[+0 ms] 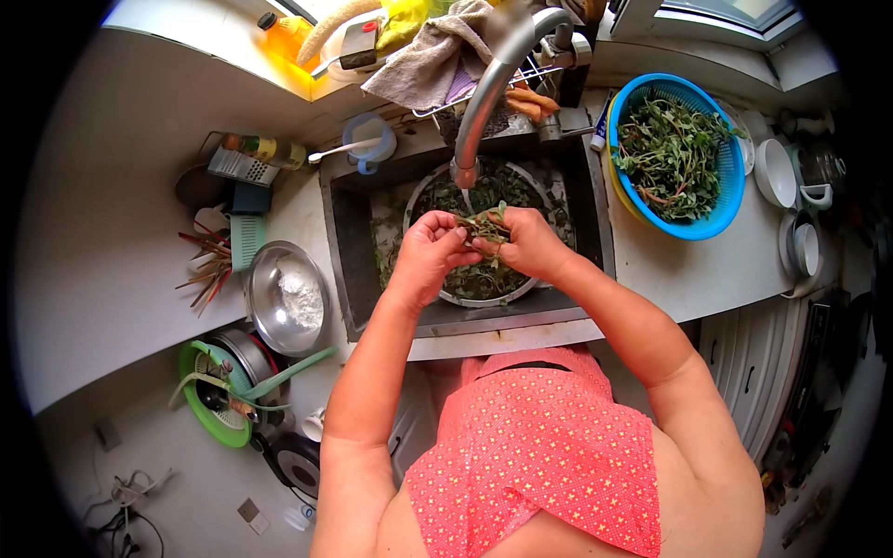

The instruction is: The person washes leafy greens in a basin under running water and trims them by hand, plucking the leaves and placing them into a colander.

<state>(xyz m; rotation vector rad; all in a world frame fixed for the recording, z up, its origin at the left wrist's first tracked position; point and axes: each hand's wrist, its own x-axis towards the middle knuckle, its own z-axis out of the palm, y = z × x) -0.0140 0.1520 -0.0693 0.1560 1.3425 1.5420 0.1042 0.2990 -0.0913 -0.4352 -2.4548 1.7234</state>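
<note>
Both hands meet over the sink (355,279), under the curved metal faucet (498,79), from which a thin stream seems to run. My left hand (431,256) pinches the left side of a small bunch of leafy greens (484,226). Around the right side of the same bunch, the fingers of my right hand (526,244) are closed. Below them, a round basin (484,301) of more leafy greens sits in the sink. A blue colander (728,197) heaped with greens (674,158) stands on the counter to the right.
A steel bowl (288,298) with white powder is left of the sink. Near it are a green basket (212,423), a blue-handled cup (372,139) and a bottle (265,149). White bowls (774,174) stand at the far right. Cloths (433,60) hang behind the faucet.
</note>
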